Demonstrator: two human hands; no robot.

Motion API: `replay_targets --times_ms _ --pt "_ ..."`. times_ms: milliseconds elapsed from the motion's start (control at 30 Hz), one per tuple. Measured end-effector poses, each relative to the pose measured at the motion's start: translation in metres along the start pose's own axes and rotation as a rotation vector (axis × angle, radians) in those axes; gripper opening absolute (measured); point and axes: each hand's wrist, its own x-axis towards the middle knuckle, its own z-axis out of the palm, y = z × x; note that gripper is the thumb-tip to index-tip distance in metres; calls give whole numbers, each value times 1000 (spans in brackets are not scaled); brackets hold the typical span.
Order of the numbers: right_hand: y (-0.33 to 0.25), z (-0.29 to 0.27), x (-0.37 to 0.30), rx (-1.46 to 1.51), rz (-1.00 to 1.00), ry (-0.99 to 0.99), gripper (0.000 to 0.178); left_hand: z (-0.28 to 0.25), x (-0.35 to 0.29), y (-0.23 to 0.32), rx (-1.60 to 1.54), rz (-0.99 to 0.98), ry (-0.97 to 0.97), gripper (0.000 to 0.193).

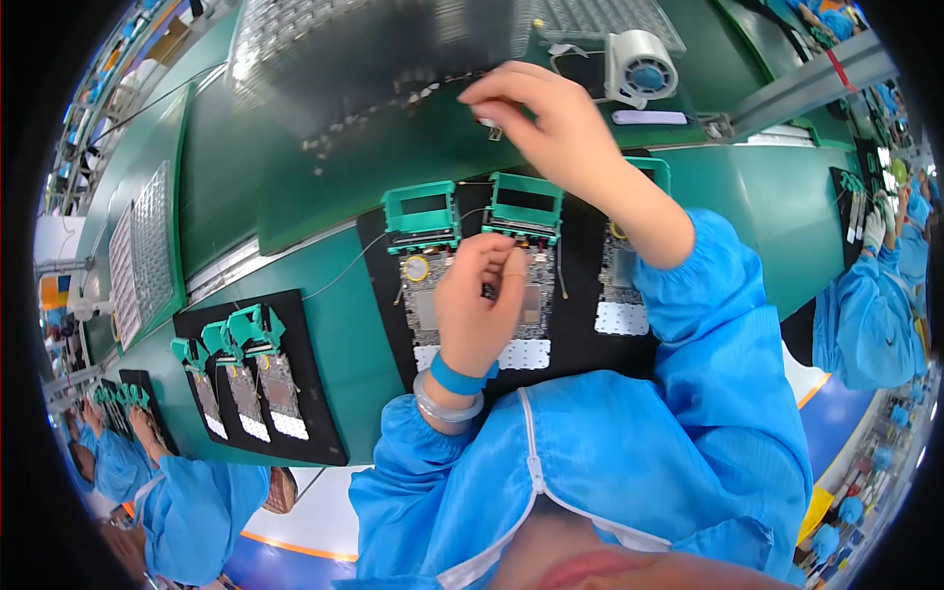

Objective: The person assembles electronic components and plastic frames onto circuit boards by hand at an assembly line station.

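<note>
My left hand, with a blue wrist strap and a bangle, is over two neighbouring circuit boards on a black mat. Its fingertips are pinched together by the top edge of the middle board; whatever they hold is hidden. Part of the left board shows beside it. Green frames are joined to the boards' far ends. Farther off, above the green bench, my right hand is closed with a small pale piece at its fingertips, its kind too small to tell. A third board lies under my right forearm.
A white fan and a lilac strip are at the back right. Clear trays stand at the far side. Another black mat with three boards lies to the left, near a co-worker's sleeve. A metal bar crosses at right.
</note>
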Motion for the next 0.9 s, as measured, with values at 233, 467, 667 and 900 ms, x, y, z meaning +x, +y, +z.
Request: replay_targets --times_ms 233,467,667,900 --pt "17 -60 -83 485 527 177 12 36 -16 18 119 214 -179 21" --pt "32 -57 -51 345 456 91 13 90 -3 23 646 96 -296 46" --pt "61 -21 -8 -91 188 18 15 104 7 9 682 154 -89 53" --pt "77 -11 1 -119 239 -148 10 94 18 5 452 -12 -246 49"
